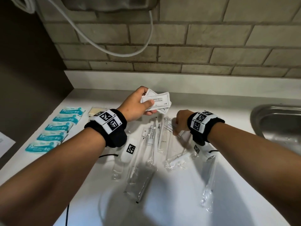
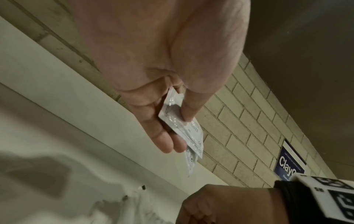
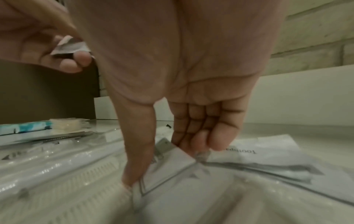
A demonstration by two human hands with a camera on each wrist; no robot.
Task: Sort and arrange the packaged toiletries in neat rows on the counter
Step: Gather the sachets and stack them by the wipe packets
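Sachets (image 1: 156,101) reading "SHAMPOO WITH CONDITIONER" in left hand (image 1: 138,103)

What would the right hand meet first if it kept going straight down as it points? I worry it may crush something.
Likely the white sachet its fingers already pinch, lying on the clear-wrapped packets on the counter. Depth is unclear.

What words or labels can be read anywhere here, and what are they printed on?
"SHAMPOO WITH CONDITIONER", partly covered by the thumb: top sachet gripped in the left hand.
"Clay", cut off: blue wall sign.
"Toothpa", cut off: flat packet beside the right hand.
Teal packets: print too small to read.
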